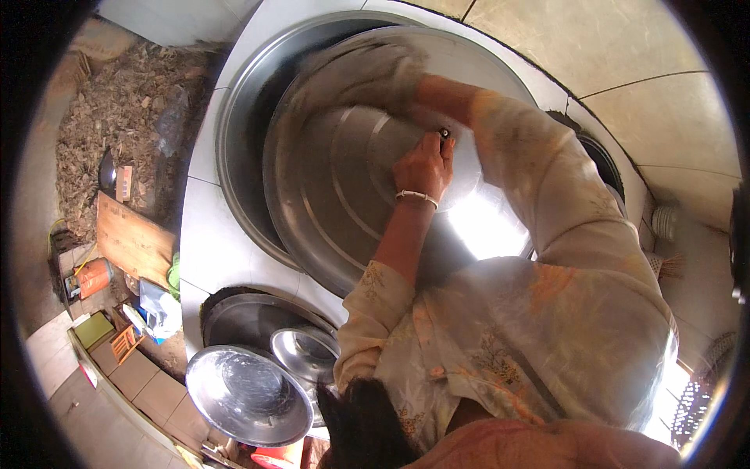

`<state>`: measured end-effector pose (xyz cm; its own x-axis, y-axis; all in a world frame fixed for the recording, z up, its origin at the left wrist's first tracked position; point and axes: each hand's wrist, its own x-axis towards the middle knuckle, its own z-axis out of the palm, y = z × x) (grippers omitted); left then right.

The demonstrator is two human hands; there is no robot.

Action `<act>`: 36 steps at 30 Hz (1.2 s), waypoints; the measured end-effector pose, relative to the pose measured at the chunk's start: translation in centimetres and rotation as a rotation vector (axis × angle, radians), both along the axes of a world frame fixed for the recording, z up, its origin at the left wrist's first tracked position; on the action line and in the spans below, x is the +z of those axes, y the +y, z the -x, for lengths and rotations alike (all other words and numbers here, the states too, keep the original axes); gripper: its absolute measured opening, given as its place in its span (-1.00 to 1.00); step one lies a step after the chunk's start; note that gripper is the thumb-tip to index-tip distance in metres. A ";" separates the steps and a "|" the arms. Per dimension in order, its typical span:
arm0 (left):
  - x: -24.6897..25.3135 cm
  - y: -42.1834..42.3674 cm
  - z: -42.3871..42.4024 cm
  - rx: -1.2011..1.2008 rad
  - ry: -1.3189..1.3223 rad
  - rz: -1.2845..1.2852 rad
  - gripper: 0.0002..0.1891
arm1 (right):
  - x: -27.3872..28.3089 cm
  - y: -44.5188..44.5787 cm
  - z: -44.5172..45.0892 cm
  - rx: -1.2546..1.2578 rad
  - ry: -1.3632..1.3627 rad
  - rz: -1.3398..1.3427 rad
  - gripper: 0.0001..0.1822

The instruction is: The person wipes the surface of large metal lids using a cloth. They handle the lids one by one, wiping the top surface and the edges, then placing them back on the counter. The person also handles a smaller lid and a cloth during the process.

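A wide round metal lid [319, 170] lies tilted and off-centre over a large wok [237, 140] set into a white-tiled stove top. My left hand [425, 167], with a white bracelet at the wrist, grips the small dark knob [445, 133] of the lid. On the far part of the lid is a grey-brown cloth [363, 73], blurred by motion. My right hand [420, 89] is at the cloth's right end, its fingers mostly hidden by the cloth and the blur. Strong light reflects off the lid's near right part.
A shiny metal basin [249, 396] and a smaller metal bowl [307, 352] sit at a second, smaller wok [246, 316]. White tiles [205, 234] edge the stove. Beyond on the left are dry leaves [117, 105], a wooden board [135, 234] and an orange cylinder [94, 277]. A tiled wall [633, 88] rises at right.
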<state>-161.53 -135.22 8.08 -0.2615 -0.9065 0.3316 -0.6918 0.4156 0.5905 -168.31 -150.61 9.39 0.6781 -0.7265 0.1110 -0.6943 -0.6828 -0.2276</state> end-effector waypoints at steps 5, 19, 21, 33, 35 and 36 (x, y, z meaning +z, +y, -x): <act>0.4 -0.2 0.5 0.013 0.027 0.092 -0.76 | 0.5 -0.4 15.3 -0.563 0.466 0.172 -0.44; -3.5 0.9 0.2 -0.105 -0.111 -0.168 -0.77 | -2.2 -6.3 -13.2 0.078 0.128 0.008 -0.68; -5.7 1.3 1.1 -0.129 -0.092 -0.114 -0.76 | -5.6 -4.8 -15.4 0.211 -0.018 -0.106 -0.68; -0.7 -0.7 0.8 0.002 0.012 0.028 -0.68 | -0.6 0.1 0.6 -0.015 0.064 0.084 -0.55; 0.3 -0.6 1.1 -0.004 0.034 0.025 -0.68 | 0.3 2.5 7.7 -0.223 0.158 0.143 -0.52; 0.5 -0.4 1.0 -0.005 0.043 0.016 -0.67 | 0.5 4.6 10.7 -0.302 0.203 0.178 -0.50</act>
<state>-162.49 -135.64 8.63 -0.2517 -0.8997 0.3568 -0.6639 0.4287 0.6127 -178.98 -146.04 9.88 0.4578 -0.8781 0.1390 -0.8886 -0.4572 0.0383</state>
